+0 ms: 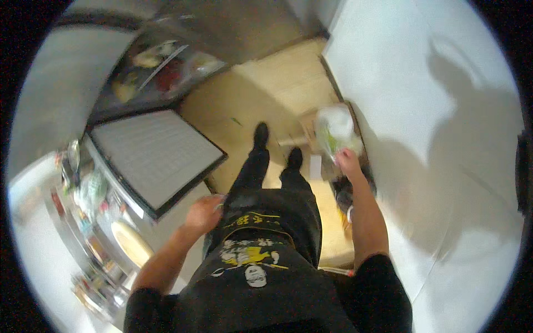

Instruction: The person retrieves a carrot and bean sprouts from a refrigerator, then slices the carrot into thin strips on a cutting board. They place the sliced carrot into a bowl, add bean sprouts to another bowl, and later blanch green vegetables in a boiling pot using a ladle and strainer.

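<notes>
My right hand [348, 161] reaches down at the right with its fingers closed on the edge of a clear plastic bag [331, 142]. Pale green vegetables show through the bag, which is partly blurred. It lies over a cardboard box [308, 126] on the floor by the white wall, along with a white plastic bundle [336, 119]. Beside my dark apron [261, 244], my left hand [205, 213] is closed with its fingers curled. A tiny pale bit shows at its fingertips, too small to name.
An open fridge [161, 69] at the upper left holds bagged food, its grey-white door [158, 152] swung out beside me. Left of that, a counter carries bottles, jars and a round cream-coloured board [132, 244]. Dark and yellow items [344, 208] stand along the right wall [433, 139].
</notes>
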Demonstrator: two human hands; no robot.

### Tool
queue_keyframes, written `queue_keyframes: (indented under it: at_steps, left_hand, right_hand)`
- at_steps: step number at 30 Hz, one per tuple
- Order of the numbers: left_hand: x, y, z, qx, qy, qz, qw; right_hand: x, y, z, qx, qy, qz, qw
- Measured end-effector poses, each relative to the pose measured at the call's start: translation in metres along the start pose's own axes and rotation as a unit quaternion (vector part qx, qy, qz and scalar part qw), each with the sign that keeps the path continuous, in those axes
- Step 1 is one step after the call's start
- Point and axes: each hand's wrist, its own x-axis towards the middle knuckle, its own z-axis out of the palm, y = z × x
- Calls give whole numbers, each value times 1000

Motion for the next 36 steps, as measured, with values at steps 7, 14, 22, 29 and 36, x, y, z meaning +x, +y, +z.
queue_keyframes:
  at_steps: [7, 14, 22, 29, 36]
  left_hand:
    - [17, 116, -59, -76, 139, 262, 952]
    - [-67, 85, -138, -41, 339, 320, 884]
    - [-162, -6, -156, -596, 262, 154, 744]
    - [-211, -10, -165, -378, 362, 293, 800]
    - [-244, -34, -203, -435, 449, 279, 729]
  right_hand:
    - [-126, -158, 114, -315, -265, -146, 899]
    - [-145, -222, 170, -269, -318, -158, 895]
    - [-210, -346, 317, -284, -201, -314, 883]
    - [-335, -443, 448, -372, -200, -485, 766]
    - [-228, -409, 472, -315, -462, -353, 750]
